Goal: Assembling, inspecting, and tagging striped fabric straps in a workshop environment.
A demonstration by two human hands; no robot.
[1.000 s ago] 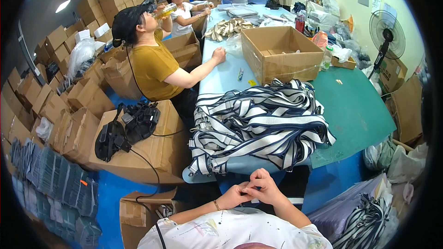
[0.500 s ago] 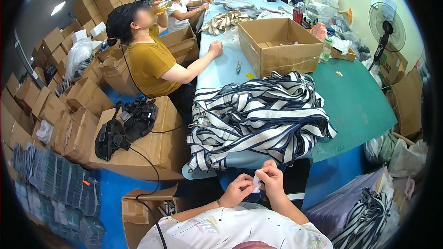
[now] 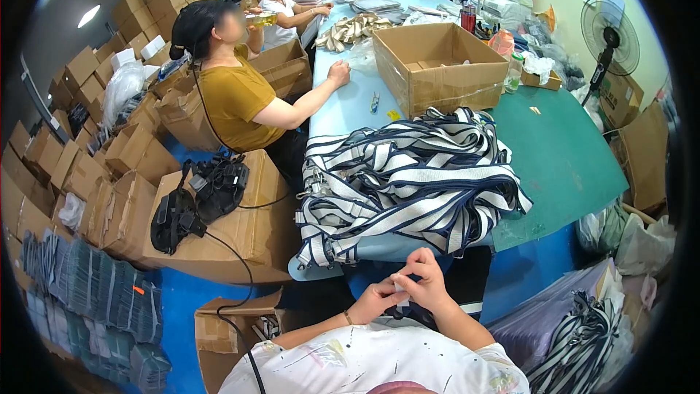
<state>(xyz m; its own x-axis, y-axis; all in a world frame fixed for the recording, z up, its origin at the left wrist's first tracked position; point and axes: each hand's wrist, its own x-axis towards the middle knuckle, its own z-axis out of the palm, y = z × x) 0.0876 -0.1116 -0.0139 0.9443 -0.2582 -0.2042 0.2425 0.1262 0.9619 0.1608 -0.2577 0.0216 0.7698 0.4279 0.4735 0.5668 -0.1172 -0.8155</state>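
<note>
Just in front of my body, below the table's near edge, my two hands meet. My left hand is closed, its fingertips pinching a small white strip; whether it is paper, plastic or cloth I cannot make out. My right hand is closed at the strip's other side, thumb and forefinger together, covering most of it. On the table just beyond lies a big tangled heap of white webbing straps with navy edges and metal clips. Neither hand touches the heap.
Behind the straps stands an open cardboard box. A co-worker in a mustard shirt sits at the table's left, holding a bottle. Black gear with a cable lies on a carton to my left. More straps hang at lower right.
My hands have drawn closer together, and less of the white strip shows between the fingers. The co-worker has lowered the bottle and the head from a tilted-back pose.
</note>
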